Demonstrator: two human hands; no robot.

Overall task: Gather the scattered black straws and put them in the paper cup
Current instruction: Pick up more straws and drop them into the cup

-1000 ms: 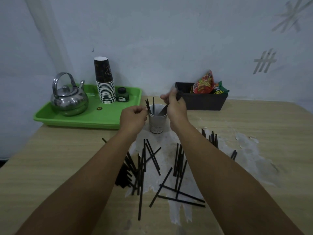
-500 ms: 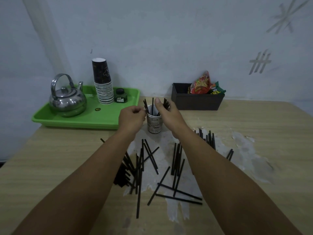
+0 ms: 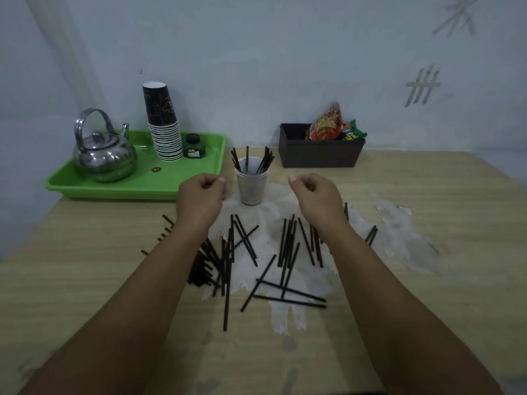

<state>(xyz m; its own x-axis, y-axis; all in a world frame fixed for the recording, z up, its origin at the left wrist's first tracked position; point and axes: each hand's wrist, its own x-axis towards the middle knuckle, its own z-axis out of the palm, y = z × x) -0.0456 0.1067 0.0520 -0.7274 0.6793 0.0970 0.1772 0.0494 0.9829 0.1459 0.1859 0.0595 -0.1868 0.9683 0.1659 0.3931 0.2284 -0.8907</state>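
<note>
Beyond the left fingers: green plastic tray (image 3: 199, 186) bearing steel kettle (image 3: 104, 155), stacked dark paper cups (image 3: 164, 124), small green bottle (image 3: 194, 146). Beyond the right fingers: black snack box (image 3: 319, 155) on wooden bench (image 3: 427, 280).

A pale wood-grain table (image 3: 427, 195) is set against a bluish-white painted wall (image 3: 256, 52), on which grey tally-like marks (image 3: 422, 88) are seen at the right. White worn patches (image 3: 399, 238) are spread over the tabletop, and the room is dimly, evenly lit.

Both forearms run off the bottom edge of the frame. The left forearm (image 3: 159, 280) covers part of the straw pile (image 3: 204, 269) at centre left. Print on the small green bottle (image 3: 194, 146) is too small to read.
</note>
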